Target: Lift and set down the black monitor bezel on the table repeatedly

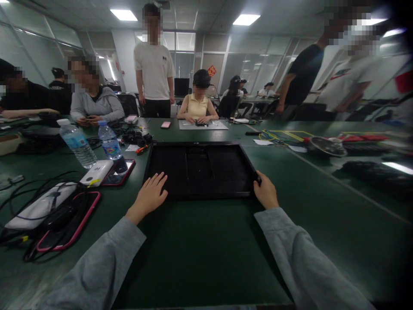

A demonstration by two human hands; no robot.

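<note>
A black rectangular monitor casing (226, 165) with a raised rim and a recessed middle panel lies flat on the green table in front of me. My left hand (151, 191) rests over its near left corner, palm down with the fingers stretched out. At the near right corner, my right hand (266, 189) is closed around the casing's edge. Its fingertips are partly hidden by the rim. Both grey sleeves reach in from the lower corners of the view.
Left of the casing stand two water bottles (77, 144), beside white power banks (97, 172), phones (69, 221) and loose black cables. A metal bowl (327, 146) and coloured wires (274, 137) lie at the right. Across the table (206, 254), one person (198, 105) sits working; others stand or sit around.
</note>
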